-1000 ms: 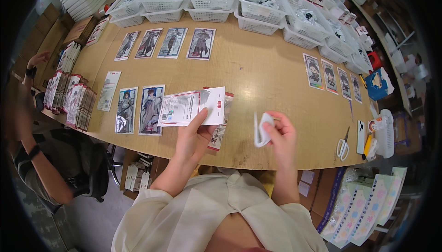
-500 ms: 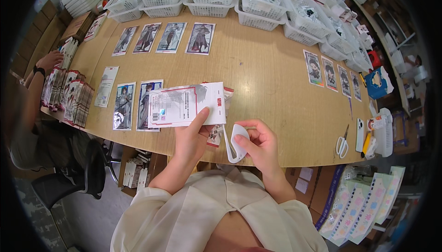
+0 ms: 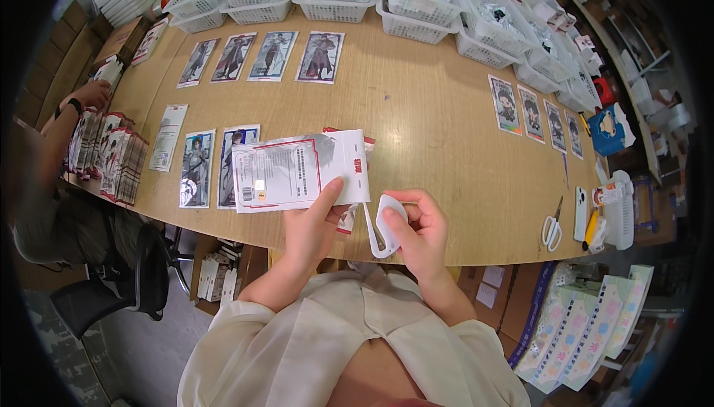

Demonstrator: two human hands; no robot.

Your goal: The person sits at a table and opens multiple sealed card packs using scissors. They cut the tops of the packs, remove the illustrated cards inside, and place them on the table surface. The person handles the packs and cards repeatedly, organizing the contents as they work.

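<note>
My left hand (image 3: 316,227) grips a flat white packet with a red border (image 3: 297,171), held level above the near edge of the wooden table (image 3: 416,117). More packets sit stacked under it. My right hand (image 3: 420,232) pinches a small curved white plastic piece (image 3: 385,225) right beside the packet's right end. Both hands are close together over the table's front edge.
Printed character cards lie in rows on the table (image 3: 271,56), (image 3: 212,165), (image 3: 535,113). White baskets (image 3: 416,5) line the far edge. Scissors (image 3: 552,230) and a phone (image 3: 581,214) lie at right. Another person's arm (image 3: 67,121) rests by card stacks (image 3: 111,158) at left.
My right hand moved left and nearer with the white plastic piece, ending next to the packet. My left hand kept hold of the packet, shifting slightly toward me.
</note>
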